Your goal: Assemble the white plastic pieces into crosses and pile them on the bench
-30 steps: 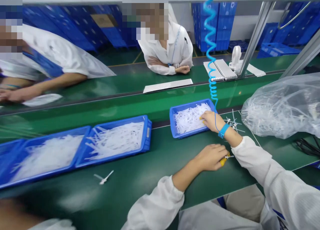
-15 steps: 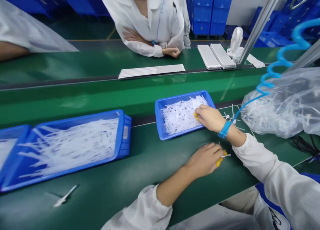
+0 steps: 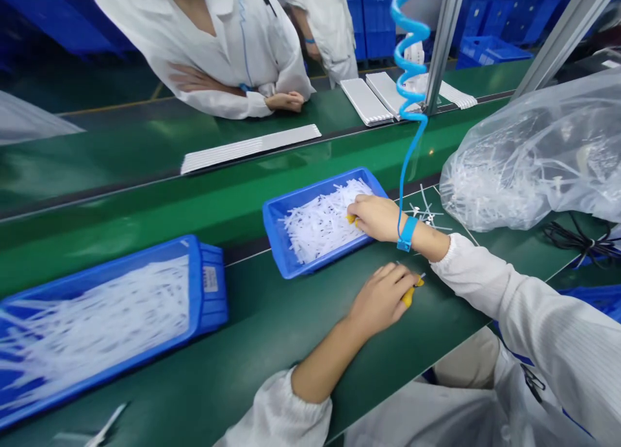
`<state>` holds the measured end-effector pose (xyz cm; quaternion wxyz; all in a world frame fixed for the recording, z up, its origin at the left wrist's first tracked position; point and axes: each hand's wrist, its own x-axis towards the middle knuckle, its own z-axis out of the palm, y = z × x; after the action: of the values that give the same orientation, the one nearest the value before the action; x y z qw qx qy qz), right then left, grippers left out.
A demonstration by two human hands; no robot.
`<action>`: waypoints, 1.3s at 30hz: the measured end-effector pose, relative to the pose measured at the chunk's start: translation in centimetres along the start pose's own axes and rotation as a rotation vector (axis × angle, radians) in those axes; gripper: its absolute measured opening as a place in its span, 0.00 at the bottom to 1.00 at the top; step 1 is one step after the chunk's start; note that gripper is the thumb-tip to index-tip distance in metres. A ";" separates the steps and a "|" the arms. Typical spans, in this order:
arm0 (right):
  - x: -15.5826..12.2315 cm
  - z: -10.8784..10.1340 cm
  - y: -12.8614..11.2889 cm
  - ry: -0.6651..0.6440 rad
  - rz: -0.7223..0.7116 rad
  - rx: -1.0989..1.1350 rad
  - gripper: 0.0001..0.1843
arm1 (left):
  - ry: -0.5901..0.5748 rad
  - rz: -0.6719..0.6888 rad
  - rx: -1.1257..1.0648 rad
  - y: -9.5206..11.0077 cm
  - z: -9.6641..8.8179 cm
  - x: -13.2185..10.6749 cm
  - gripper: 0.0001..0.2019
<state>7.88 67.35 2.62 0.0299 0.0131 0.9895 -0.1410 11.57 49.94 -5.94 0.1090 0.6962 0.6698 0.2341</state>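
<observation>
A bare lane of table [image 3: 250, 305] runs between the left blue tray [image 3: 212, 295] and the middle blue tray [image 3: 275, 237] to the far edge; the right hand [image 3: 381, 217], coiled cord [image 3: 411, 115] and plastic bag [image 3: 524, 156] obstruct the right end.

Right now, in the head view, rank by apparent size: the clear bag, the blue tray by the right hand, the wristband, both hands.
1. Clear bag, though cut off by the frame
2. Blue tray
3. Left hand and right hand, too alike to rank
4. Wristband
</observation>
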 end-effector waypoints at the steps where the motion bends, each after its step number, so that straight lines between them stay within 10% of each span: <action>1: 0.0 0.0 0.0 0.002 0.006 -0.002 0.16 | 0.004 -0.017 0.004 0.0 0.0 0.0 0.15; 11: 0.0 -0.2 0.1 0.000 -0.015 0.020 0.18 | 0.015 -0.055 -0.047 0.0 -0.2 0.2 0.14; 26: 0.5 -0.4 2.9 0.391 -0.055 0.660 0.08 | 0.079 -0.269 0.075 0.6 -0.3 0.4 0.15; 33: -8.7 0.7 2.4 0.386 -0.234 0.626 0.08 | 0.102 -0.311 0.047 0.3 -0.1 0.7 0.16; 39: -16.4 5.5 3.3 0.320 -0.020 0.642 0.06 | 0.090 -0.303 0.060 0.1 -0.1 0.9 0.09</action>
<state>24.66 68.71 -2.59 -0.1326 0.0339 0.8869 -0.4412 11.65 50.81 -5.66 0.0921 0.5791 0.7779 0.2259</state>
